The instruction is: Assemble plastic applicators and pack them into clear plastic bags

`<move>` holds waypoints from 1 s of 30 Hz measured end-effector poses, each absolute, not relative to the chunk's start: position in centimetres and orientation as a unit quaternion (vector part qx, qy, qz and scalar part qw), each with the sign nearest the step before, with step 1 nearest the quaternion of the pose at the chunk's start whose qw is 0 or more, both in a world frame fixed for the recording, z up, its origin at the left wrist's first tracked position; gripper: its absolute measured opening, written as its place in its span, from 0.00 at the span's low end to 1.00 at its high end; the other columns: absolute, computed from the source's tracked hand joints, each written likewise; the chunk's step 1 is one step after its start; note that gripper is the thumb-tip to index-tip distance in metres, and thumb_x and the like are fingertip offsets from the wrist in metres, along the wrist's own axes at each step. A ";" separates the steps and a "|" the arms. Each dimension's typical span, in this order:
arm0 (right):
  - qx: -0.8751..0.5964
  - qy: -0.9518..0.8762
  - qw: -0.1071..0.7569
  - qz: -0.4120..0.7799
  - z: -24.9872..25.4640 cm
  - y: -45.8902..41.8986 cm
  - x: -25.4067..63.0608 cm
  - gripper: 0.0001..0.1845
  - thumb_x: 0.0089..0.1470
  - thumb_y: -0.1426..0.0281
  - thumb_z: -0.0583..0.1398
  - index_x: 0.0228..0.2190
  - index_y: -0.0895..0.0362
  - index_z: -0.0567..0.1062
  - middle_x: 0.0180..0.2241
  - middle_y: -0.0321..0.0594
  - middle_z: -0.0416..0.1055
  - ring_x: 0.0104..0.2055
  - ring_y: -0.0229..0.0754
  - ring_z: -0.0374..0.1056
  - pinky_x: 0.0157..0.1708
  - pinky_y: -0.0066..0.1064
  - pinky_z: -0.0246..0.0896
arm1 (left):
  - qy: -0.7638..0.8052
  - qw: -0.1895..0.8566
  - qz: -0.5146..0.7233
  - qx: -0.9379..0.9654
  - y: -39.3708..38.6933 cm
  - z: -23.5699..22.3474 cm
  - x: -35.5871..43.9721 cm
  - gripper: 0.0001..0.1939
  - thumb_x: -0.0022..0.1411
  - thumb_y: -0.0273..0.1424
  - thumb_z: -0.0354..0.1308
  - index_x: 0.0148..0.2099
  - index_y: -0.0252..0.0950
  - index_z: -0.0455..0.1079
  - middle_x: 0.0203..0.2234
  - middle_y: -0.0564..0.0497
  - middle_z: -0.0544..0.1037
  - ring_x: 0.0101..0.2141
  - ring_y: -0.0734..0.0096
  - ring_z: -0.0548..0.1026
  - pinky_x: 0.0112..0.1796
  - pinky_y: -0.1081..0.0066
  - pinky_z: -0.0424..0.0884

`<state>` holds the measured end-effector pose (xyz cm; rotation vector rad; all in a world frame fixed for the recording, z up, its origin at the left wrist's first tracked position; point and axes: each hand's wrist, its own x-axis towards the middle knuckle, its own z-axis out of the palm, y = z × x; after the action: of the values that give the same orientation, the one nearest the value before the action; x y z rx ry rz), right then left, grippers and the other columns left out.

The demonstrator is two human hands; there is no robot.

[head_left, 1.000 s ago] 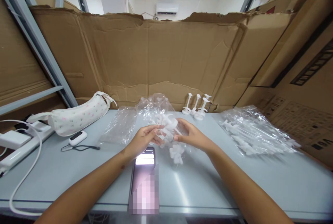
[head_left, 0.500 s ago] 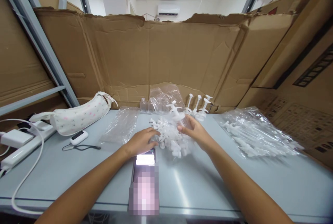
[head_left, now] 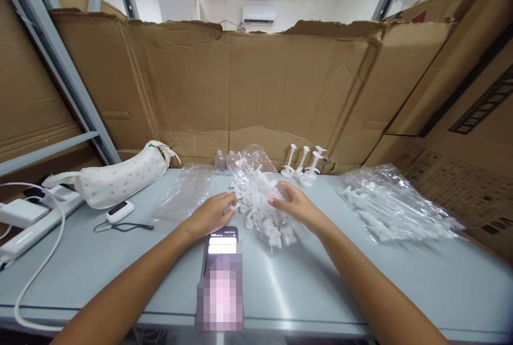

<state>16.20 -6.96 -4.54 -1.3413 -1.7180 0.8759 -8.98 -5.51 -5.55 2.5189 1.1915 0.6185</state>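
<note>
A clear plastic bag [head_left: 256,160] lies over and among a heap of small white plastic parts [head_left: 256,198] in the middle of the grey shelf. At the heap's right side, my right hand [head_left: 298,205] has its thumb in front of the bag's film and its fingers behind, closed on it. My left hand [head_left: 214,212] is at the heap's left edge with fingers curled together; what they pinch, if anything, is too small to make out. Just below that hand lies a phone [head_left: 222,248] with its screen lit.
Several white plunger-like pieces [head_left: 306,166] stand at the back right. Clear bottles [head_left: 219,162] stand at the back. A filled plastic bag [head_left: 396,206] lies right, a flat bag [head_left: 184,190] left. Further left are a pouch [head_left: 124,176], a small white device [head_left: 120,211] and a power strip [head_left: 44,222].
The bag's raised top has sunk and shifted left, and the white piece upright by my right hand has dropped into the heap. My left hand has moved slightly left, its fingers more curled.
</note>
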 end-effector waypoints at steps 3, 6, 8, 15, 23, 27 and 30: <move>-0.531 -0.685 0.339 0.365 -4.3 -7.1 16.4 0.23 0.48 0.55 0.62 0.43 0.54 0.68 0.45 0.42 0.68 0.46 0.52 0.66 0.46 0.43 0.60 | 0.422 0.111 0.320 0.841 -5.8 -4.7 -9.5 0.07 0.63 0.32 0.48 0.41 0.39 0.64 0.33 0.51 0.71 0.31 0.69 0.68 0.36 0.69 0.65; -0.512 -0.709 0.301 0.381 -4.0 -7.5 16.2 0.20 0.49 0.57 0.62 0.40 0.55 0.69 0.42 0.42 0.68 0.45 0.51 0.65 0.45 0.42 0.60 | 0.425 0.069 0.414 0.802 -5.8 -4.0 -10.1 0.07 0.63 0.34 0.49 0.42 0.39 0.64 0.36 0.50 0.72 0.33 0.69 0.69 0.40 0.68 0.65; -0.502 -0.720 0.279 0.390 -3.8 -7.8 16.1 0.20 0.47 0.57 0.63 0.39 0.55 0.69 0.41 0.42 0.68 0.45 0.51 0.65 0.45 0.43 0.60 | 0.430 0.063 0.440 0.785 -5.6 -3.7 -10.5 0.08 0.64 0.35 0.50 0.43 0.39 0.64 0.38 0.49 0.73 0.35 0.68 0.70 0.42 0.68 0.65; -0.479 -0.751 0.244 0.384 -3.9 -8.1 15.7 0.19 0.46 0.56 0.63 0.36 0.55 0.69 0.35 0.38 0.67 0.41 0.49 0.65 0.42 0.42 0.61 | 0.452 0.135 0.378 0.797 -4.9 -3.6 -11.4 0.13 0.64 0.35 0.47 0.49 0.39 0.65 0.44 0.48 0.74 0.42 0.63 0.72 0.46 0.65 0.65; -0.495 -0.752 0.230 0.369 -3.7 -8.2 15.7 0.19 0.46 0.56 0.63 0.35 0.56 0.70 0.36 0.40 0.68 0.42 0.51 0.66 0.41 0.40 0.61 | 0.474 0.265 0.374 0.752 -4.6 -4.1 -11.4 0.17 0.61 0.36 0.50 0.50 0.39 0.69 0.47 0.47 0.76 0.44 0.61 0.74 0.46 0.63 0.68; -0.484 -0.745 0.258 0.380 -3.5 -8.3 15.7 0.19 0.47 0.58 0.63 0.37 0.56 0.69 0.39 0.40 0.69 0.43 0.51 0.66 0.43 0.40 0.61 | 0.424 0.295 0.454 0.726 -4.7 -3.5 -11.2 0.14 0.61 0.35 0.51 0.46 0.36 0.71 0.43 0.46 0.77 0.43 0.63 0.75 0.46 0.65 0.69; -0.488 -0.735 0.294 0.367 -3.4 -8.1 15.9 0.18 0.48 0.58 0.62 0.39 0.55 0.70 0.41 0.40 0.69 0.45 0.51 0.66 0.45 0.42 0.61 | 0.422 0.193 0.573 0.676 -4.6 -3.1 -11.5 0.11 0.61 0.34 0.52 0.43 0.36 0.71 0.40 0.47 0.76 0.43 0.65 0.73 0.48 0.65 0.66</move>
<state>15.90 -8.06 -3.43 -1.2996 -1.9583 0.9781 -11.49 -4.64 -3.12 1.8965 1.1840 1.6070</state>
